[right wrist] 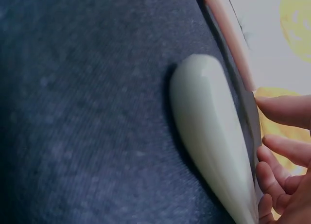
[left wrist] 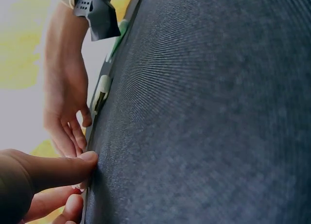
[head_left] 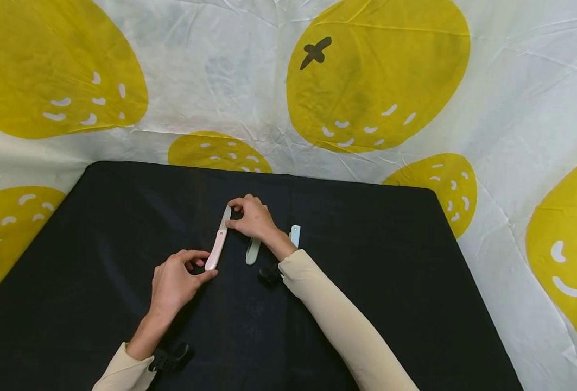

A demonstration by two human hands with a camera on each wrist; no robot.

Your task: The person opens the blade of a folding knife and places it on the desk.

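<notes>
Knives: three, one pink-handled

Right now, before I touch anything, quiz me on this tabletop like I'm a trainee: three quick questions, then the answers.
1. Multiple choice: which hand is at the blade of the pink-handled knife?
A) the left hand
B) the right hand
C) neither
2. True or false: in the head view, the pale green handle lies between the pink-handled knife and the light blue handle.
3. Fill in: the table is covered with ____ cloth.

Key: 1. B; 2. true; 3. black.
</notes>
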